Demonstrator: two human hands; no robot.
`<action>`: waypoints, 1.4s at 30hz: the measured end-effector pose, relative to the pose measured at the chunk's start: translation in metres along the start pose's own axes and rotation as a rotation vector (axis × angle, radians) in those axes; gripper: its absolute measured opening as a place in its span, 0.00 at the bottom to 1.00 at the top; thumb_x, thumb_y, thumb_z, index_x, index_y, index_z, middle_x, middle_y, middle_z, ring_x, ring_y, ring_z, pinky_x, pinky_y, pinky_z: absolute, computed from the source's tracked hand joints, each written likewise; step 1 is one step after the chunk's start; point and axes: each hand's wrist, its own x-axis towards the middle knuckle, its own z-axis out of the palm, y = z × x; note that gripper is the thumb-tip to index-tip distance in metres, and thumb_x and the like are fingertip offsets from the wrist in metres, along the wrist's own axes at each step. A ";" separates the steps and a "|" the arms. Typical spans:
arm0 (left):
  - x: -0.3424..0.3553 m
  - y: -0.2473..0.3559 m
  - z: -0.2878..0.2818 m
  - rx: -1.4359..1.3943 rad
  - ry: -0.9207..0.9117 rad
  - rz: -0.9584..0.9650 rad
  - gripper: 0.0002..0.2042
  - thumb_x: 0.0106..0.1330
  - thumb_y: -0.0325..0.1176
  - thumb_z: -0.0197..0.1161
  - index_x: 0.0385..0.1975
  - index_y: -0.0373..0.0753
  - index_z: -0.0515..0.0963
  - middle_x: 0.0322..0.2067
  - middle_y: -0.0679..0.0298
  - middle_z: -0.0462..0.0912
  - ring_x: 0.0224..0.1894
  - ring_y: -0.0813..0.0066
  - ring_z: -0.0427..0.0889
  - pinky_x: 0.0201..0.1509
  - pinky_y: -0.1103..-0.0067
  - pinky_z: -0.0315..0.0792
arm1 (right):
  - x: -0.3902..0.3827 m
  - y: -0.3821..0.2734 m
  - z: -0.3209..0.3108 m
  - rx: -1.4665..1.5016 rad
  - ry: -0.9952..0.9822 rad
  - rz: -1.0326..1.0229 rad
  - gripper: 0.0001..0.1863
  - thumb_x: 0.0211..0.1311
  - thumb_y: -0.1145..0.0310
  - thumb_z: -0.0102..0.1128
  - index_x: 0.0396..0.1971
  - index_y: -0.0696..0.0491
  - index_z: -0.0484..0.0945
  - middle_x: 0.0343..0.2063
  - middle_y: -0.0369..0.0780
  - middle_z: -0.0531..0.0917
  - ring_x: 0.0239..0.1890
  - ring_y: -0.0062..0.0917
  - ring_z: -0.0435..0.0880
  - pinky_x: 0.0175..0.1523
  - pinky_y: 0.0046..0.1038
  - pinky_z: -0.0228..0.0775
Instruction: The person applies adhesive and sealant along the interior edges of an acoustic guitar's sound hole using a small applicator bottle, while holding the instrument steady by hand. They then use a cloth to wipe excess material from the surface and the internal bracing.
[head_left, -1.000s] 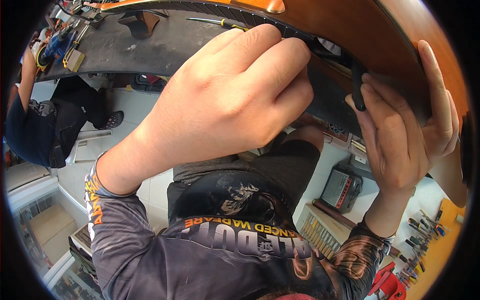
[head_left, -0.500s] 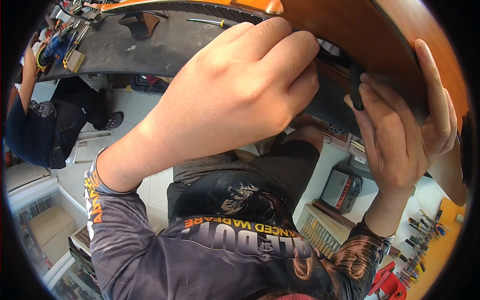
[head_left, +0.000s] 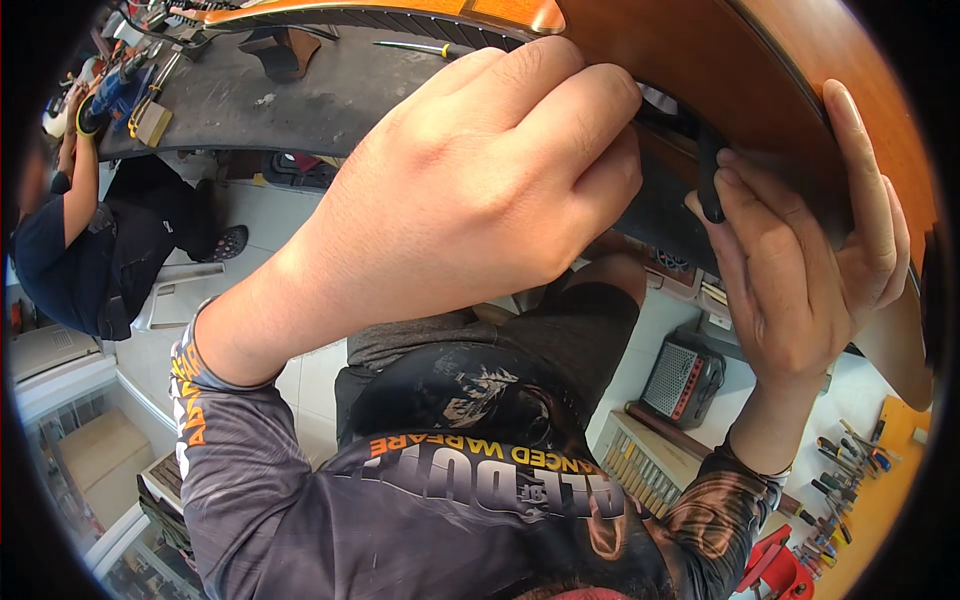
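Note:
A glossy orange-brown guitar lies across the top of the view, its fretted neck running to the left. My left hand is closed in a fist at the guitar's near edge, by the end of the neck. Whatever it may grip is hidden behind the fingers. On the right, my right hand pinches the rounded end of a slim black bar-like piece between thumb and fingers. Its other fingers stretch up against the guitar's body. The far end of the black piece passes into shadow beside the guitar.
A dark workbench carries a curved wooden block and a thin tool with a yellow collar. At far left another person handles a blue power tool. Several hand tools hang on an orange board at lower right.
My hands keep almost the same place and grip. At far left, the other person's arms have shifted, with hands now at the blue power tool.

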 end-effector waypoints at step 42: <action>-0.005 -0.001 0.008 -0.119 -0.032 -0.098 0.20 0.50 0.23 0.70 0.47 0.33 0.87 0.42 0.57 0.84 0.41 0.63 0.86 0.41 0.74 0.83 | -0.007 -0.003 0.012 0.064 0.055 0.084 0.11 0.64 0.57 0.73 0.43 0.44 0.93 0.50 0.31 0.95 0.77 0.38 0.74 0.75 0.38 0.56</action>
